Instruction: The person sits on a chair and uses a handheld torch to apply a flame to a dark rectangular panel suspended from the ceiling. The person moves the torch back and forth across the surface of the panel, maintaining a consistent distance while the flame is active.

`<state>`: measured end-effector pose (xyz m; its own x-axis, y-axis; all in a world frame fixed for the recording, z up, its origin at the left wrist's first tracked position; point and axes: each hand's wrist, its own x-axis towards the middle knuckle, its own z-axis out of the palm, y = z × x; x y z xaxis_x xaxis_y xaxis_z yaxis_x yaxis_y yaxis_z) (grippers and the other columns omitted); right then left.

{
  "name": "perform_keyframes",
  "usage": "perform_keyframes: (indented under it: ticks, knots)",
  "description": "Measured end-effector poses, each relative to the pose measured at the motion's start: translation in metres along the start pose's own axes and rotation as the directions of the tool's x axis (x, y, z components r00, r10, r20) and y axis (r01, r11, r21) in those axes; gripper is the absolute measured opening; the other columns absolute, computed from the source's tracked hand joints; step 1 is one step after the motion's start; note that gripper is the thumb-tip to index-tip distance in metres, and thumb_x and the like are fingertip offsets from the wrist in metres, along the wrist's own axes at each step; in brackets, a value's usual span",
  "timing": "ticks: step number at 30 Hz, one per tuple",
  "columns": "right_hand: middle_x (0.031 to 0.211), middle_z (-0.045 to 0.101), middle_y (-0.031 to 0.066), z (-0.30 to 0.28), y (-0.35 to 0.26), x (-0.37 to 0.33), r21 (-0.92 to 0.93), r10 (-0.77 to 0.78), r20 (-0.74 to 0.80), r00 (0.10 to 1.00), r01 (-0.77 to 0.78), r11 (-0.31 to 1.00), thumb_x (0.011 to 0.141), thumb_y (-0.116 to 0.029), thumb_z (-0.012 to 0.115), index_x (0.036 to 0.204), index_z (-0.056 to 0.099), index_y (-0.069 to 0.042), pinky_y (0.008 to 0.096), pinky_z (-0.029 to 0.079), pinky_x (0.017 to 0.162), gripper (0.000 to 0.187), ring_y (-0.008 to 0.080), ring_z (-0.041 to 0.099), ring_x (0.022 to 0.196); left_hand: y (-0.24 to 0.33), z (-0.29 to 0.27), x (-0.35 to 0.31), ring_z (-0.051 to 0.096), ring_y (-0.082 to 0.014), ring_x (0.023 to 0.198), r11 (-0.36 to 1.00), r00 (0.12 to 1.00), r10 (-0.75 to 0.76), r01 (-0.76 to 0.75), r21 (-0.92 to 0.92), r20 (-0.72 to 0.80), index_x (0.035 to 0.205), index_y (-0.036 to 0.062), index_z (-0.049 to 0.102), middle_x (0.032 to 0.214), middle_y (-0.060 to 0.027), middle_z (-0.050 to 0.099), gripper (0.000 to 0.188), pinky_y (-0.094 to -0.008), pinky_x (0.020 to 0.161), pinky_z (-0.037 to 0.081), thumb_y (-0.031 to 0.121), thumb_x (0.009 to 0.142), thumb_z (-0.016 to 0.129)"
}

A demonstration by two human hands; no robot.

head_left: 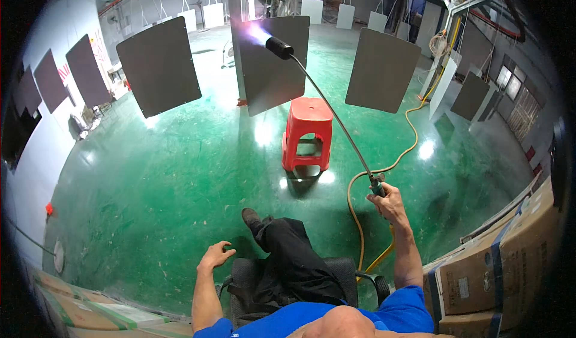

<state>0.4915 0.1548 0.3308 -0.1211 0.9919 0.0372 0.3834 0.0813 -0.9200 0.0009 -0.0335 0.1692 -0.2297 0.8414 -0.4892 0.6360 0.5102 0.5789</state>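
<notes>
My right hand (389,203) is closed around the handle of a long gas torch (333,110). The torch's thin metal tube slants up and to the left, ending in a black burner head (279,48). A bright violet-white flame (259,36) comes out of the burner toward the upper part of a dark grey hanging panel (273,77). Whether the flame touches the panel I cannot tell. My left hand (216,256) is held in the air near the chair's armrest, fingers apart, with nothing in it.
A red plastic stool (309,113) stands on the green floor below the panel. Grey panels (159,68) (383,71) hang on both sides. A yellow hose (414,149) snakes across the floor on the right. Cardboard boxes (468,287) flank my office chair (246,272).
</notes>
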Motion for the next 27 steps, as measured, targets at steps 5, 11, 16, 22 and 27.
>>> perform_keyframes:
  ticks: [5,11,16,22,27]
  knots:
    - [0.056,0.047,-0.0041,-0.010,0.021,0.015,-0.066,-0.029,-0.089,0.996,0.023,0.998,0.081,-0.010,0.072,0.094,0.063,-0.004,0.0251,0.033,0.038,0.018,0.0062,0.042,0.041,0.010,-0.001,-0.001,0.068,-0.0247,0.085,1.000,1.000,-0.011,0.011,-0.023,0.018,0.129,0.0059,0.057,0.105,-0.0161,0.069,0.056,-0.0376,0.078,0.053,0.039,0.085,0.068]
    - [0.057,0.048,-0.0044,-0.011,0.010,0.019,0.028,0.056,-0.143,0.988,-0.053,0.998,0.081,-0.009,0.071,0.091,0.061,-0.005,0.0245,0.033,0.038,0.015,0.0060,0.044,0.043,0.000,0.003,0.000,0.067,-0.0228,0.080,0.999,0.999,0.044,-0.044,-0.016,-0.027,0.127,0.0048,0.059,0.100,-0.0161,0.070,0.054,-0.0364,0.074,0.053,0.038,0.085,0.068]
    - [0.058,0.048,-0.0042,-0.015,0.022,0.014,0.023,0.088,-0.164,0.983,-0.085,0.996,0.080,-0.009,0.072,0.087,0.059,-0.005,0.0246,0.034,0.040,0.015,0.0062,0.045,0.045,0.002,0.001,0.001,0.067,-0.0226,0.076,0.998,0.998,0.064,-0.064,-0.017,-0.024,0.127,0.0042,0.059,0.098,-0.0158,0.070,0.054,-0.0362,0.070,0.053,0.037,0.085,0.069]
    - [0.057,0.048,-0.0037,-0.002,0.045,-0.001,-0.064,0.130,-0.146,0.981,-0.141,0.988,0.079,-0.011,0.072,0.081,0.057,-0.006,0.0261,0.035,0.041,0.015,0.0069,0.045,0.046,0.003,0.002,-0.002,0.065,-0.0212,0.072,0.997,0.996,0.074,-0.075,-0.016,-0.044,0.127,0.0042,0.059,0.094,-0.0148,0.070,0.055,-0.0359,0.069,0.053,0.038,0.085,0.069]
    - [0.057,0.046,-0.0039,0.014,0.069,-0.015,-0.092,0.129,-0.065,0.990,-0.134,0.987,0.078,-0.011,0.072,0.076,0.055,-0.007,0.0262,0.034,0.042,0.018,0.0072,0.043,0.046,-0.002,0.003,0.001,0.066,-0.0221,0.077,0.997,0.996,0.081,-0.081,-0.008,-0.041,0.127,0.0043,0.059,0.094,-0.0152,0.070,0.056,-0.0367,0.073,0.053,0.038,0.084,0.069]
